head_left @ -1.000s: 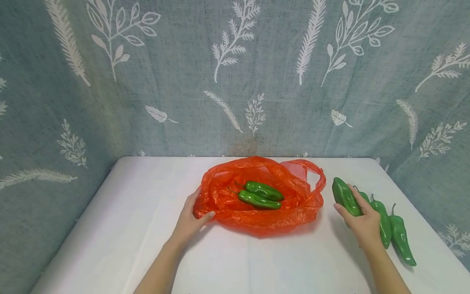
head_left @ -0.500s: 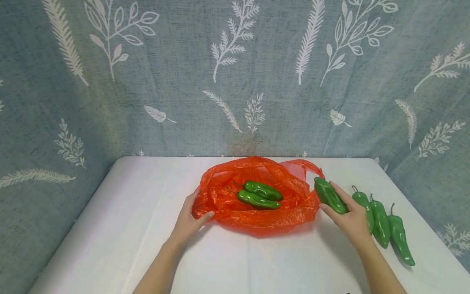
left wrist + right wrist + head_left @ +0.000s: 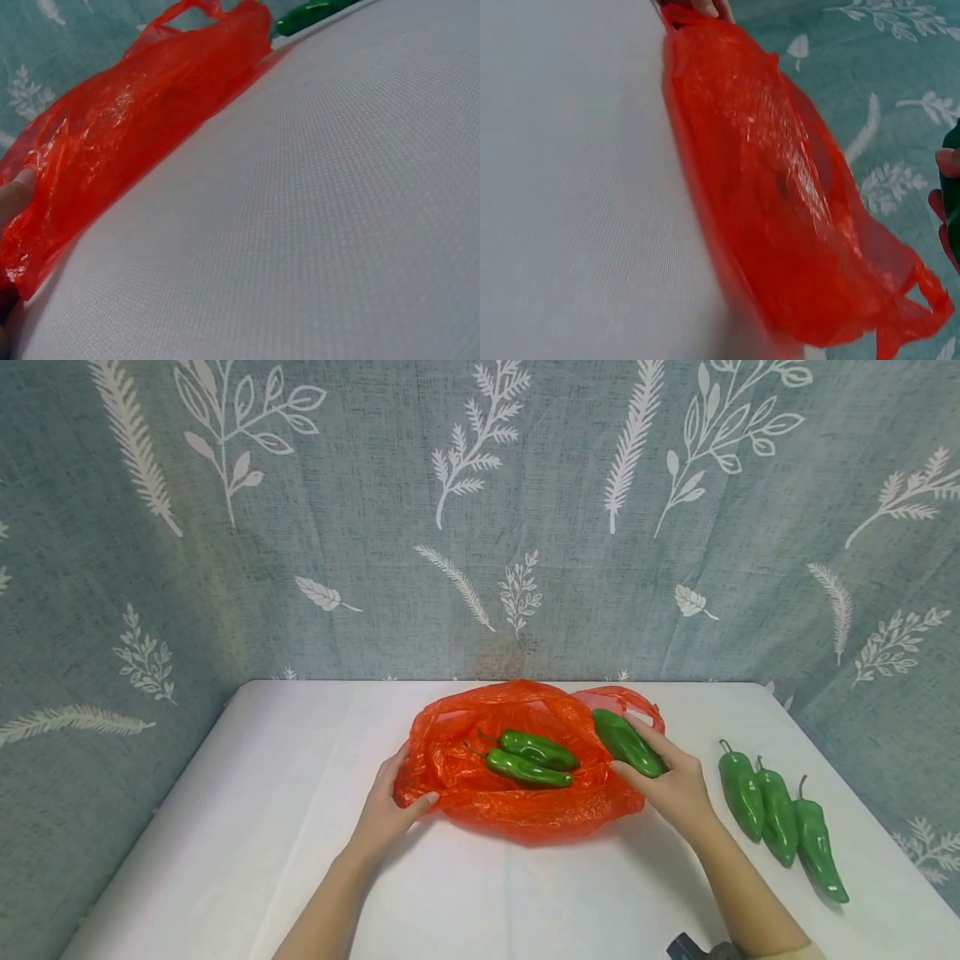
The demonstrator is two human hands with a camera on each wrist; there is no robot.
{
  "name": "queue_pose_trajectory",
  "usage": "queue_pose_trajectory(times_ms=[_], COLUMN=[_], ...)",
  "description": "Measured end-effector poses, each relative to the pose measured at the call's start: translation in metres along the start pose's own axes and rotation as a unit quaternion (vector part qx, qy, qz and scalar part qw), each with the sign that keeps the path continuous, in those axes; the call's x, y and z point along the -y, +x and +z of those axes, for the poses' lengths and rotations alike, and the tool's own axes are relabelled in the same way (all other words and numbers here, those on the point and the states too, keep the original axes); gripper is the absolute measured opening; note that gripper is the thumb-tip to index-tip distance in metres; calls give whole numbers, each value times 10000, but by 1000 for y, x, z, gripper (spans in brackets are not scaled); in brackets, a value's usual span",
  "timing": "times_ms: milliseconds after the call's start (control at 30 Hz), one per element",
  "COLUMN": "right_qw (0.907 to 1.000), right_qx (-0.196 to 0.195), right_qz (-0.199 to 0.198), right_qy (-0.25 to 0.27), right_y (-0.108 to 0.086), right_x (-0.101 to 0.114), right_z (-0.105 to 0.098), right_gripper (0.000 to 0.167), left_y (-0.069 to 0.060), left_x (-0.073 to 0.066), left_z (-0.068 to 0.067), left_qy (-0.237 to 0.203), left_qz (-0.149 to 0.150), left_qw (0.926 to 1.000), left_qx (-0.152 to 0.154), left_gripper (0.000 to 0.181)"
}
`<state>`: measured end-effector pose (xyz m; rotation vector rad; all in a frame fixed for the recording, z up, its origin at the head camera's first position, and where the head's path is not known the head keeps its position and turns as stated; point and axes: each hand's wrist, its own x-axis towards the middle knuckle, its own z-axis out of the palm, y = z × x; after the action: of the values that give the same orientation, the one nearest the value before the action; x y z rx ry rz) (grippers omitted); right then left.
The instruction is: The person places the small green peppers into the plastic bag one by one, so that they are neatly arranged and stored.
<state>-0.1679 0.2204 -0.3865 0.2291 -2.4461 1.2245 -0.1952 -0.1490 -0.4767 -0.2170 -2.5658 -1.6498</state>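
Backdrop: grey-green cloth (image 3: 375, 485), printed with white leaf sprays, hung behind a white table (image 3: 195, 827) with rounded far corners. Clock dial centred on the bag, twelve pointing away from you.

Item, held: one plump green pepper (image 3: 628, 743), smooth and glossy, its long axis running from ten to four. Place: over the bag's side at three o'clock; contact with the plastic cannot be told. Grip: your right hand (image 3: 667, 785) grasps it between thumb and fingers.

Item, container: one red plastic bag (image 3: 525, 814), thin, crinkled and shiny, lying mid-table with its mouth open. Loop handle (image 3: 648, 700) at two o'clock. Grip: your left hand (image 3: 386, 802) holds its end at nine o'clock, thumb on the near rim.

Contents: the farther pepper (image 3: 538, 749) and the nearer pepper (image 3: 528, 768), both shiny, stems toward ten.

Reserve: a row of three green peppers (image 3: 777, 816), between three and four o'clock, stems pointing away from you.

Changes: half a second ago your right hand and its pepper were outside the bag, beside the handle; the row, then partly covered, now shows whole. Your left hand matches its former place.

Edges: table's far edge close behind the bag at twelve. White tabletop runs wide at six and nine, and between your right hand and the row.
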Motion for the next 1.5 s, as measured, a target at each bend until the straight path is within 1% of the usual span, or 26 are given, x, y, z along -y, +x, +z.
queue_pose_trajectory(times_ms=[200,333,400,500,567,667,800,833,900,1000,1067,1167,1333,1500], right_qw=[9987,9966,9957,9949,9947,9936,9901,9898,9899,9913,9910,9901,9880,9855], right_qx=[192,405,580,853,967,1107,1262,1267,1246,1136,1153,1283,1534,1673], right_qz=[-416,-638,-624,-426,-275,-158,-272,-319,-445,-631,-668,-569,-83,155], right_qy=[236,324,362,342,193,181,558,573,513,191,97,14,134,243], right_y=[8,16,20,27,32,39,49,51,53,57,59,63,69,73], right_x=[8,12,15,18,21,25,27,28,27,26,25,23,19,12], right_z=[10,17,21,27,31,37,46,49,53,60,64,70,77,85], right_gripper=[61,61,62,63,65,67,59,56,53,52,52,52,51,48], left_y=[0,1,0,0,-1,0,1,1,1,1,1,1,2,2], left_x=[-2,-2,-2,-2,-2,-3,-3,-3,-3,-3,-3,-3,-2,-1], left_z=[0,1,1,0,0,-1,-1,-1,-1,-1,0,0,0,0], left_qy=[-42,-14,8,48,64,99,107,94,59,12,2,3,51,70], left_qz=[34,8,-17,-53,-99,-117,-84,-87,-77,-67,-72,-84,-69,-28], left_qw=[10000,10000,10000,10000,9999,9999,9999,9999,9999,10000,10000,9999,10000,10000], left_qx=[14,20,25,22,36,56,79,81,73,65,63,61,48,44], left_gripper=[88,88,88,88,88,88,88,88,88,88,88,88,88,88])
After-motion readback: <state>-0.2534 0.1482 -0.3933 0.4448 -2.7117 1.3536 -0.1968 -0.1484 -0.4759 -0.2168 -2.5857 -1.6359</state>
